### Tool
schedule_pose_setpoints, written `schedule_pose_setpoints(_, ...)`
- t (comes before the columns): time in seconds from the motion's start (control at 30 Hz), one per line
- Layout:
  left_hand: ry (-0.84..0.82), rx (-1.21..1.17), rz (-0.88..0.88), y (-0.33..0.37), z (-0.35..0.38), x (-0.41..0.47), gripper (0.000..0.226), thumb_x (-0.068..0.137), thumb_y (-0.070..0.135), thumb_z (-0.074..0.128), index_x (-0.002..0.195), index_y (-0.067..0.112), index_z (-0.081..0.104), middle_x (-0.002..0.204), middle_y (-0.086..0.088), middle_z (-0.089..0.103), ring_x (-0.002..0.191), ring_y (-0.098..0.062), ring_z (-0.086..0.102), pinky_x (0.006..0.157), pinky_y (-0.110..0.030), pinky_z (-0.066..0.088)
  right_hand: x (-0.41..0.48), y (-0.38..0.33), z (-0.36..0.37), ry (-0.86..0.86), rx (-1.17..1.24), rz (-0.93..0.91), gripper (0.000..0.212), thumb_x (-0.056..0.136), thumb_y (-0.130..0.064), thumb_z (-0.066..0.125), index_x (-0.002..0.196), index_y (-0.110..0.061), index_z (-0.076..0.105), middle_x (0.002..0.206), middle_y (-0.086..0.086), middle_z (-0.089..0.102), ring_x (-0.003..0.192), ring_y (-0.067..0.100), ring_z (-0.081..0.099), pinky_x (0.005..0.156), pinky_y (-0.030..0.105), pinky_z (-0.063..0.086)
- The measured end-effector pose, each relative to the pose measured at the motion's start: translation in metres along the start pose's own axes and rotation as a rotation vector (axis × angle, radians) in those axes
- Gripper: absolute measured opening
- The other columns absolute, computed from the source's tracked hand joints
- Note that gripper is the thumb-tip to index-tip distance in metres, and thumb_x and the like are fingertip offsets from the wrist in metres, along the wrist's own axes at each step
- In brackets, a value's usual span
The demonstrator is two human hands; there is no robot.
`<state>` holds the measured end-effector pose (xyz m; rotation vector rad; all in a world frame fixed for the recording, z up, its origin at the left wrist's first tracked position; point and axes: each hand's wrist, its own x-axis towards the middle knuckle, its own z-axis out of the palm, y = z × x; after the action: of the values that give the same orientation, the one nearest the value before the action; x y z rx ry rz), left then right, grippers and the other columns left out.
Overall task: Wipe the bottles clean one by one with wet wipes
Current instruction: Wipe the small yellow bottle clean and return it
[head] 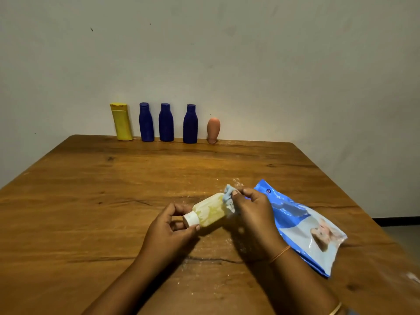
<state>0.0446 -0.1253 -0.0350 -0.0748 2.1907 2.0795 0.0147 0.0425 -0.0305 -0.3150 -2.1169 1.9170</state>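
Observation:
A small pale yellow bottle (210, 211) with a white cap (190, 219) is held tilted above the middle of the wooden table (91, 201). My left hand (169, 230) pinches the capped end. My right hand (252, 212) grips a crumpled pale blue wet wipe (228, 195) pressed against the bottle's base. A blue wet wipes pack (304, 226) lies flat just right of my right hand. Along the far edge stand a yellow bottle (121, 121), three dark blue bottles (146, 122) (166, 122) (190, 123) and a small orange bottle (213, 130).
White specks of dust or powder are scattered on the tabletop around and beneath my hands. A bare pale wall rises right behind the row of bottles. The table's right edge slopes toward the near right, with floor beyond it.

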Motion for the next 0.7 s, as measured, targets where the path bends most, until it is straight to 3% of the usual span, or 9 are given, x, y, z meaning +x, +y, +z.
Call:
schedule_pose_setpoints(0.1, 0.002, 0.098, 0.012, -0.003, -0.007, -0.002, 0.029, 0.077, -0.005, 0.07, 0.094, 0.017, 0.062, 0.092, -0.009, 0.071, 0.077, -0.019, 0.072, 0.069, -0.045, 0.06, 0.005, 0.006, -0.007, 0.029, -0.51, -0.345, 0.018, 0.087, -0.017, 0.053, 0.079, -0.011, 0.068, 0.088, 0.005, 0.064, 0.084, 0.02, 0.059, 0.075, 0.03, 0.045)
schedule_pose_setpoints(0.2, -0.001, 0.138, 0.039, -0.007, -0.01, -0.002, 0.031, 0.073, -0.005, 0.073, 0.091, 0.019, 0.064, 0.092, -0.007, 0.069, 0.07, -0.017, 0.07, 0.061, -0.037, 0.059, -0.004, 0.006, 0.004, -0.079, -0.809, -0.54, 0.027, 0.085, -0.02, 0.043, 0.089, -0.011, 0.067, 0.086, 0.006, 0.061, 0.084, 0.024, 0.054, 0.071, 0.032, 0.043)
schedule_pose_setpoints(0.3, -0.016, 0.18, 0.061, -0.011, -0.009, 0.002, 0.032, 0.072, -0.004, 0.074, 0.091, 0.019, 0.065, 0.093, -0.009, 0.067, 0.063, -0.008, 0.066, 0.055, -0.021, 0.05, -0.017, 0.014, 0.017, -0.214, -0.867, -0.649, 0.035, 0.083, -0.021, 0.037, 0.101, -0.011, 0.066, 0.095, 0.005, 0.065, 0.09, 0.023, 0.056, 0.076, 0.031, 0.048)
schedule_pose_setpoints(0.4, -0.011, 0.185, 0.069, -0.015, -0.01, 0.005, 0.03, 0.07, -0.004, 0.075, 0.09, 0.016, 0.064, 0.088, -0.009, 0.069, 0.061, -0.008, 0.066, 0.054, -0.019, 0.05, -0.028, 0.023, 0.029, -0.273, -0.919, -0.732, 0.047, 0.069, -0.01, 0.064, 0.117, -0.007, 0.061, 0.115, 0.011, 0.065, 0.105, 0.026, 0.062, 0.088, 0.034, 0.05)
schedule_pose_setpoints(0.5, -0.01, 0.223, 0.114, -0.018, -0.012, 0.008, 0.026, 0.069, -0.004, 0.076, 0.084, 0.013, 0.064, 0.083, -0.014, 0.068, 0.058, -0.009, 0.062, 0.054, -0.021, 0.05, -0.037, 0.032, 0.035, -0.304, -0.976, -0.773, 0.061, 0.058, -0.006, 0.076, 0.118, -0.006, 0.061, 0.118, 0.012, 0.064, 0.11, 0.025, 0.061, 0.095, 0.034, 0.042)
schedule_pose_setpoints(0.6, 0.005, 0.313, 0.176, -0.02, -0.012, 0.01, 0.028, 0.066, -0.004, 0.079, 0.083, 0.012, 0.064, 0.087, -0.008, 0.064, 0.059, -0.001, 0.06, 0.053, -0.013, 0.048, -0.032, 0.033, 0.026, -0.346, -0.965, -0.828, 0.055, 0.065, -0.011, 0.074, 0.119, -0.007, 0.061, 0.117, 0.011, 0.065, 0.11, 0.025, 0.06, 0.094, 0.036, 0.044)
schedule_pose_setpoints(0.7, 0.032, 0.367, 0.21, -0.02, -0.012, 0.01, 0.033, 0.064, -0.001, 0.082, 0.084, 0.018, 0.065, 0.094, -0.001, 0.063, 0.069, -0.003, 0.063, 0.057, -0.013, 0.051, -0.016, 0.031, 0.011, -0.362, -1.005, -0.753, 0.049, 0.07, -0.008, 0.065, 0.118, -0.007, 0.061, 0.116, 0.013, 0.065, 0.107, 0.027, 0.062, 0.09, 0.037, 0.049)
